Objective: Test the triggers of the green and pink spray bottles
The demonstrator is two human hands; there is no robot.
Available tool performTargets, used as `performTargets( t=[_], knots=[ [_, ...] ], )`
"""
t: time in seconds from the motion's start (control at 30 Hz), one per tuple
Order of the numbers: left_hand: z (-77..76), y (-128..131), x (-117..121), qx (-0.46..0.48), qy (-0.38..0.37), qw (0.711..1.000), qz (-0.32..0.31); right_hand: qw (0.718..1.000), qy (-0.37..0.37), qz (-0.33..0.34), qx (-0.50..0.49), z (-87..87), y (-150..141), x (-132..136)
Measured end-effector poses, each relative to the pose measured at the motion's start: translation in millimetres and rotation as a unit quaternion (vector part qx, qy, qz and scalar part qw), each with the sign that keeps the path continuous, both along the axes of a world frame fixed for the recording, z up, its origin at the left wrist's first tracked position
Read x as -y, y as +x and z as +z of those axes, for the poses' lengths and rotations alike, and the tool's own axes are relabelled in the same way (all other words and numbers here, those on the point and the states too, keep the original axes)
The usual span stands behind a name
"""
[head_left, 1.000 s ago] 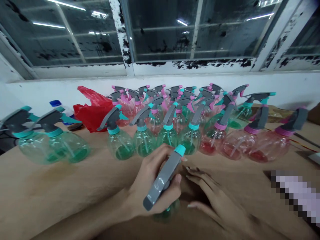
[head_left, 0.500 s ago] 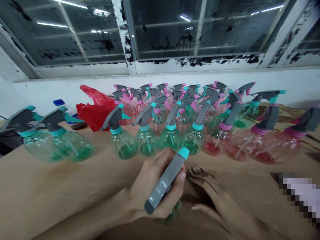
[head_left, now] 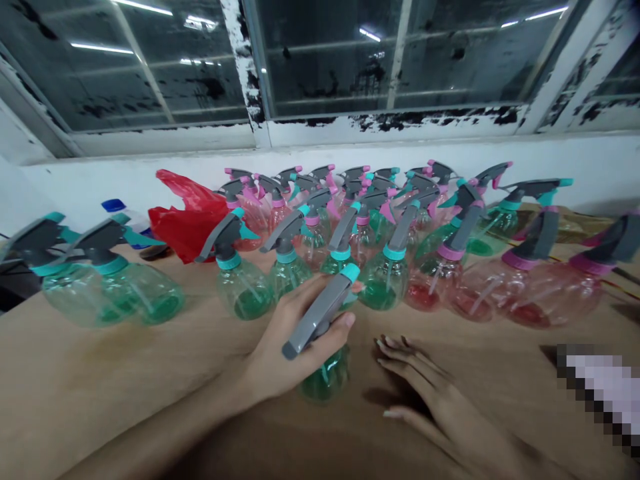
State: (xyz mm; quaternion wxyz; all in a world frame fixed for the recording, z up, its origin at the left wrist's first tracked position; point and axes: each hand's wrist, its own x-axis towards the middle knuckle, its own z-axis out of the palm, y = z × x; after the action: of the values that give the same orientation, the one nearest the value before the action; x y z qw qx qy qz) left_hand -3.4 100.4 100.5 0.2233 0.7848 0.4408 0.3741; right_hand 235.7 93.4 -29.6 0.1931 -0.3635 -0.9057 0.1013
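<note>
My left hand (head_left: 295,340) grips a spray bottle by its grey trigger head (head_left: 320,313), which has a teal tip. The bottle's clear body with green liquid (head_left: 325,377) shows below my fingers, and the bottle leans strongly. The held head overlaps a row of standing green-filled spray bottles (head_left: 245,290) in view. My right hand (head_left: 425,393) rests on the wooden table (head_left: 100,373), fingers apart and holding nothing. Beyond the green bottles stand red-filled spray bottles with pink collars (head_left: 430,283).
Several more spray bottles crowd the table's back edge against a white wall (head_left: 450,153). A red plastic bag (head_left: 187,223) and a blue-capped bottle (head_left: 113,207) stand at the back left. A pixelated patch (head_left: 600,393) covers part of the right side.
My left hand has moved the bottle up and forward toward the row, tipping it so more of its green body shows. My right hand has barely moved.
</note>
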Motion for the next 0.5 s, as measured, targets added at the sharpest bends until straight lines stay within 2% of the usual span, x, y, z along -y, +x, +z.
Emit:
performTargets(
  t=[0.1, 0.23, 0.5],
  knots=[
    [-3.7, 3.2, 2.1, 0.047, -0.048, 0.998, 0.017, 1.0, -0.008, 0.007, 0.005, 1.2, 0.2, -0.1],
    [-10.8, 4.6, 4.7, 0.097, -0.072, 0.993, 0.021, 1.0, -0.014, 0.011, 0.001, 1.0, 1.4, -1.0],
    [-6.0, -1.1, 1.2, 0.051, -0.098, 0.994, -0.017, 0.999, -0.02, 0.02, -0.018, -1.4, 3.6, -3.3]
  ],
)
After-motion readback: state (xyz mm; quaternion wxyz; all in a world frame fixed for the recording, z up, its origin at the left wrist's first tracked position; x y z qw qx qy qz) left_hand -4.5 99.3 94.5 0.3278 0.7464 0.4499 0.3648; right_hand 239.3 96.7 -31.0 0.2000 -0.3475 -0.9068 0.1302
